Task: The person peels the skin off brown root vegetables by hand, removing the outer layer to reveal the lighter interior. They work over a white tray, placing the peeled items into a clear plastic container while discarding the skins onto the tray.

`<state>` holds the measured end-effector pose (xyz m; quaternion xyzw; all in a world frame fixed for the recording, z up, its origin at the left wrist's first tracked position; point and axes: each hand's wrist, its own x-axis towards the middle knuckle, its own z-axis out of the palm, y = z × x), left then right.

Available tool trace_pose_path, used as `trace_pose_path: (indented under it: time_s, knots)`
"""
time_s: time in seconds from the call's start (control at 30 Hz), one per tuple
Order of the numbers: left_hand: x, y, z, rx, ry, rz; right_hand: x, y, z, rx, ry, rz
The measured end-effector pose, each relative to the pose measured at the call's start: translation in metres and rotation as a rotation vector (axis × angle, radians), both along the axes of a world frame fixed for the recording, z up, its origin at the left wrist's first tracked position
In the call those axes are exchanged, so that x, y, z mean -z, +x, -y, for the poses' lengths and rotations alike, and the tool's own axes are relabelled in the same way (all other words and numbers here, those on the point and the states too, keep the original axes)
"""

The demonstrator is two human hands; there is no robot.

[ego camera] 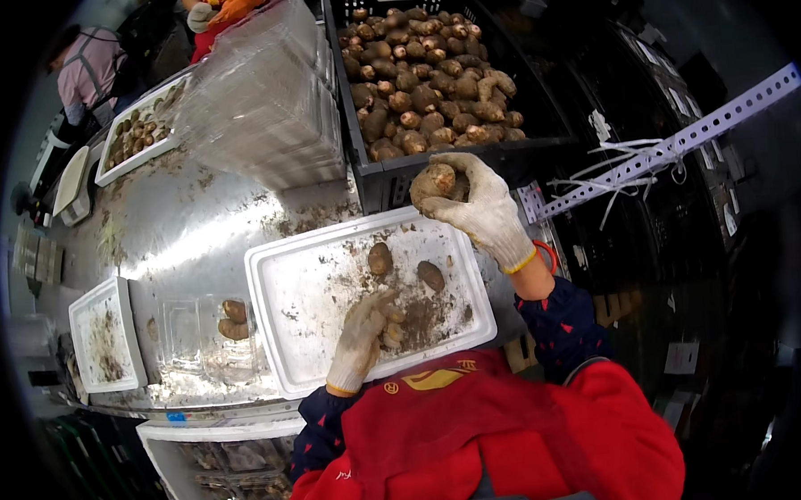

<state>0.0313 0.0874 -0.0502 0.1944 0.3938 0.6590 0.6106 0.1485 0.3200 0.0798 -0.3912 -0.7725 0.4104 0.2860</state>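
My right hand (482, 209), in a white knit glove, grips brown taro corms (436, 185) above the far right corner of a white foam tray (260, 269). My left hand (367, 332), gloved as well, rests low over the same tray; its fingers are bent, and whether they hold anything I cannot tell. Two loose taro corms (379, 258) lie on the tray's soiled floor. Left of the tray, an open clear plastic clamshell box (181, 330) has a couple of corms (233, 321) in its right part. A black crate (370, 167) heaped with taro corms (427, 81) stands beyond.
Tall stacks of clear plastic boxes (260, 102) stand left of the crate. A second foam tray (126, 336) and one bearing corms (105, 166) are further left. A perforated metal bar (671, 146) juts out at right. Two co-workers (91, 69) are at the far side.
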Motion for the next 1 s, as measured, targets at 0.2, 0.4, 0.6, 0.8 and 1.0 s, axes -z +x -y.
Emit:
trace_pose_path:
  time_s: [0.2,0.4,0.6,0.8,1.0]
  knots:
    - [0.000,0.001,-0.004,0.034,-0.002,-0.005,-0.015,-0.020,-0.031,0.171,0.073,-0.156]
    - [0.001,0.002,0.002,0.014,-0.006,-0.055,-0.012,-0.054,-0.049,0.174,0.246,-0.076]
    - [0.000,-0.002,0.007,0.051,-0.068,-0.120,-0.003,-0.070,-0.070,0.189,0.317,0.246]
    - [-0.009,-0.004,0.007,0.085,-0.100,-0.190,0.014,-0.063,-0.067,0.026,0.516,0.318]
    - [-0.006,-0.008,0.021,-0.001,-0.118,-0.247,0.006,-0.036,0.003,-0.185,0.325,-0.037]
